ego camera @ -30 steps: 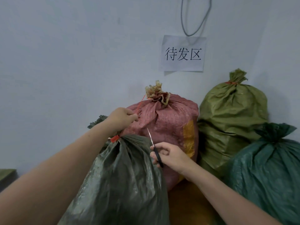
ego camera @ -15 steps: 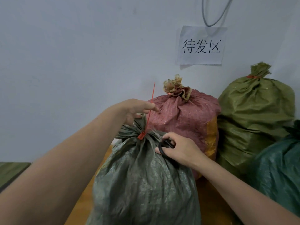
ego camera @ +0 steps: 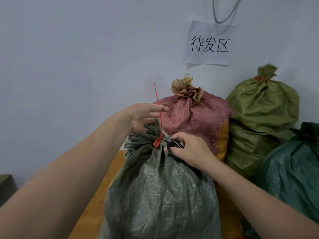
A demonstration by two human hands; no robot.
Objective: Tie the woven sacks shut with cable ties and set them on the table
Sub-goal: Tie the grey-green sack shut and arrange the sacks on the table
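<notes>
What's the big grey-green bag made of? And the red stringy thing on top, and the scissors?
The grey-green sack looks like woven plastic: a fine criss-cross weave with a dull sheen. The cable tie seems smooth red plastic, thin yet stiff enough to stand upright. The scissors have shiny blades, likely metal, and black loops, probably plastic.

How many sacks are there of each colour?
Grey-green sack: 1
Red sack: 1
Olive-green sack: 1
Dark green sack: 1
Total: 4 sacks
</notes>
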